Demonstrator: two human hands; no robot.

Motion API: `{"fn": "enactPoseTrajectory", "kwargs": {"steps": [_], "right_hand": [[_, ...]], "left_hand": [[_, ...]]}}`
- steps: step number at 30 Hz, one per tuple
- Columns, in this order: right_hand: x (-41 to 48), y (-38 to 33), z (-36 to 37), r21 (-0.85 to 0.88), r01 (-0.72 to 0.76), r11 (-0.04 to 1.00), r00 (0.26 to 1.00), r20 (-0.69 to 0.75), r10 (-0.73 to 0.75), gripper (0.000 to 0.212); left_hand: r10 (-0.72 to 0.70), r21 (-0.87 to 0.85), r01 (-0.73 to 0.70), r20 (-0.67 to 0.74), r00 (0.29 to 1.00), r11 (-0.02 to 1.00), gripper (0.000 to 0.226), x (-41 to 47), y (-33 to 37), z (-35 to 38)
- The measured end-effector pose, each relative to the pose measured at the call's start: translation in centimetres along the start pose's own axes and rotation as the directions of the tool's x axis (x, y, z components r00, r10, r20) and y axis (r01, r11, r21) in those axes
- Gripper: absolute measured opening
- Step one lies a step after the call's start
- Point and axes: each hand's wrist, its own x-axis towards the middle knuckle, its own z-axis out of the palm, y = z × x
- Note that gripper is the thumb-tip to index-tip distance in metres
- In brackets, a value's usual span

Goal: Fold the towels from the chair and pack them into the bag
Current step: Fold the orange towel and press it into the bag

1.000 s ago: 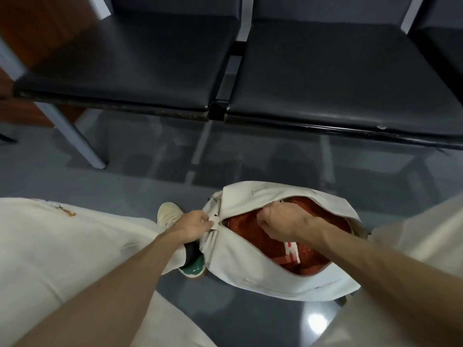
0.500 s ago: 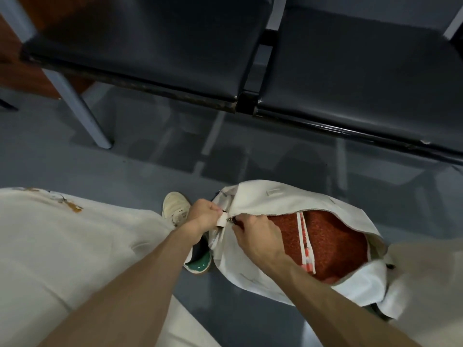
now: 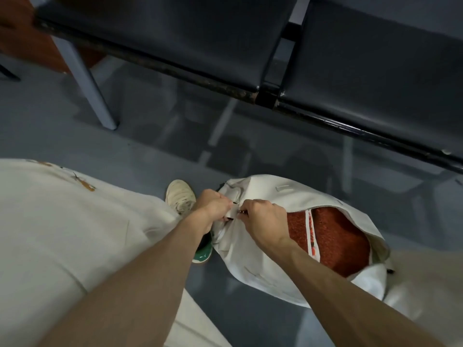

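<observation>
Rust-red terry towel (image 3: 338, 241) fills white fabric bag (image 3: 250, 261); right-hand grip (image 3: 263, 221) has moved to pinch the zip (image 3: 241, 211) for closing, left-hand grip (image 3: 213, 205) clutching bag's end

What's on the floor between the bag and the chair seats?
Nothing: in the head view, only bare grey floor separates the bag from the chair seats.

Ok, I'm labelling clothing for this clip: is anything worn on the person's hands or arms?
No. The left forearm and right forearm are bare, with no sleeves in view. The left hand and right hand wear no gloves, and no watch, bracelet or ring shows on the visible sides of wrists and fingers.
</observation>
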Motion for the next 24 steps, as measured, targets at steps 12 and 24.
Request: {"fn": "enactPoseTrajectory", "kwargs": {"steps": [12,24], "right_hand": [[0.3,1.1,-1.2,-0.355,0.332,0.874,0.937,0.015,-0.350,0.046],[-0.7,0.7,-0.8,-0.281,0.255,0.925,0.966,0.036,-0.255,0.039]], "left_hand": [[0.156,0.252,-0.143,-0.034,0.987,0.957,0.019,-1.4,1.6,1.1],[-0.016,-0.059,0.014,-0.049,0.999,0.998,0.013,-1.4,0.6,1.0]]}}
